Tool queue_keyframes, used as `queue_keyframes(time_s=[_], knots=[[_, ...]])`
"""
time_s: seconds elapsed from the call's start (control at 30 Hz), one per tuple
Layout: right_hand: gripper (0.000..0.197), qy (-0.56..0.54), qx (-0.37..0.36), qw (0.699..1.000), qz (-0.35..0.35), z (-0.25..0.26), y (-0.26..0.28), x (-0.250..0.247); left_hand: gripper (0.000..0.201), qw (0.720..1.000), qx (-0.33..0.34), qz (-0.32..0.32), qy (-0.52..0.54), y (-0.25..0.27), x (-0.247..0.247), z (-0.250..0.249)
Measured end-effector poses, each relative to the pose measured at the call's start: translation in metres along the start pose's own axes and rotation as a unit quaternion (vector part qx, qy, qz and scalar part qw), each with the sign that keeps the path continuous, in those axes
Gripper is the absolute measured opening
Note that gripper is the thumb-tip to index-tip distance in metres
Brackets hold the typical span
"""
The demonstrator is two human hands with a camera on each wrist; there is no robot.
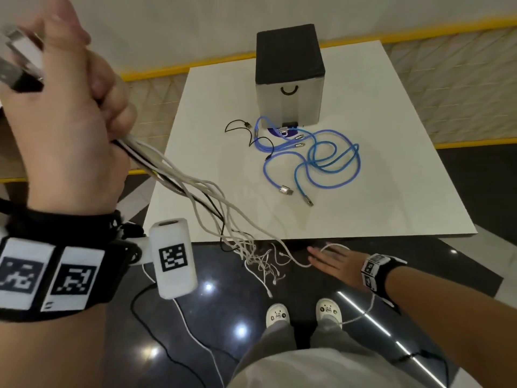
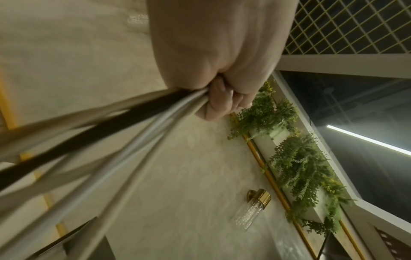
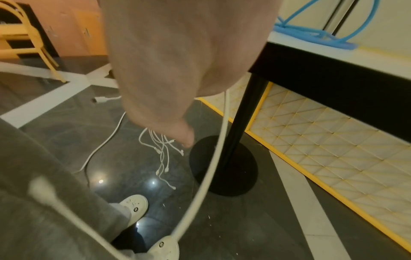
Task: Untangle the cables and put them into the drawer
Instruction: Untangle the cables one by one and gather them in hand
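Note:
My left hand is raised at the upper left and grips a bundle of white cables with one black cable; the plug ends stick out above the fist. In the left wrist view my left hand has its fingers curled round the bundle. The loose ends dangle below the table's front edge. My right hand is low there, fingers straight, with one white cable draped across it. Blue cables and a thin black cable lie on the white table before the shut drawer box.
The table stands on a black pedestal leg with a round base. My feet in white shoes are on the glossy dark floor. A yellow chair is off to the side. A yellow-edged patterned panel lies beyond the table.

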State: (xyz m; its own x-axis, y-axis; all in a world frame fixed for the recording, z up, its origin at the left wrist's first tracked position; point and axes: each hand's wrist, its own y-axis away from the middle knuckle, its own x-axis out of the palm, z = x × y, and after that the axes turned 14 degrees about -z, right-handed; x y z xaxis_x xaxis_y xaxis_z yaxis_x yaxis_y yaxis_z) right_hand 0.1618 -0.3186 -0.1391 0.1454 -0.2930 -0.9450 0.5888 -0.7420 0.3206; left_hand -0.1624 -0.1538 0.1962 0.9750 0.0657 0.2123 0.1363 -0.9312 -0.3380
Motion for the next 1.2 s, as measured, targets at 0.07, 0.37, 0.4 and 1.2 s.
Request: queue_keyframes(time_s=[0.07, 0.37, 0.4, 1.2], knots=[[0.1, -0.012, 0.001, 0.999, 0.038, -0.004, 0.003, 0.0, 0.024, 1.0, -0.019, -0.004, -0.011, 0.0, -0.005, 0.008], [0.064, -0.226, 0.1, 0.969, -0.013, 0.006, -0.022, -0.024, 0.034, 0.998, -0.059, -0.002, -0.01, 0.04, 0.05, 0.01], [0.052, -0.248, 0.106, 0.962, -0.042, 0.009, -0.026, -0.031, 0.033, 0.998, -0.061, 0.004, -0.005, 0.044, 0.054, 0.01], [0.017, -0.298, 0.375, 0.842, -0.247, -0.071, -0.126, -0.101, 0.019, 0.983, -0.172, -0.04, -0.042, 0.054, 0.077, 0.085]])
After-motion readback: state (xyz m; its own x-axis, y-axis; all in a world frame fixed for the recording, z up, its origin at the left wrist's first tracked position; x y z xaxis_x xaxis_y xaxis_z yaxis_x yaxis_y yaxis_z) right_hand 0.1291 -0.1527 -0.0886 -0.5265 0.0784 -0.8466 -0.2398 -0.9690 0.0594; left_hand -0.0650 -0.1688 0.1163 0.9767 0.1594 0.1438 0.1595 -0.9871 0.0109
